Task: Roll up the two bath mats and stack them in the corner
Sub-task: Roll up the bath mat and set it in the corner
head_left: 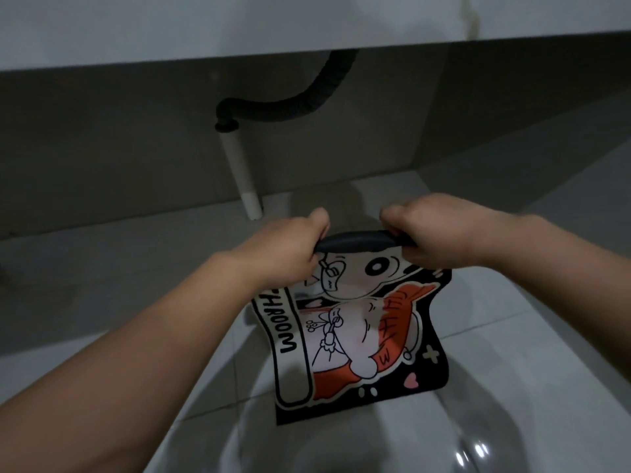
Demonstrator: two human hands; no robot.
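Note:
A black bath mat (355, 336) with a cartoon print in orange and white and the letters "HROOM" lies on the white tiled floor. Its far edge is curled over into a short dark roll (358, 241). My left hand (293, 250) grips the left end of that roll and my right hand (433, 233) grips the right end. The near part of the mat stays flat, its bottom edge towards me. Only one mat is in view.
A counter slab (307, 25) overhangs at the top. Beneath it a black corrugated drain hose (290, 104) joins a white pipe (240, 172) that enters the floor just left of my hands. A grey wall (102, 148) runs behind.

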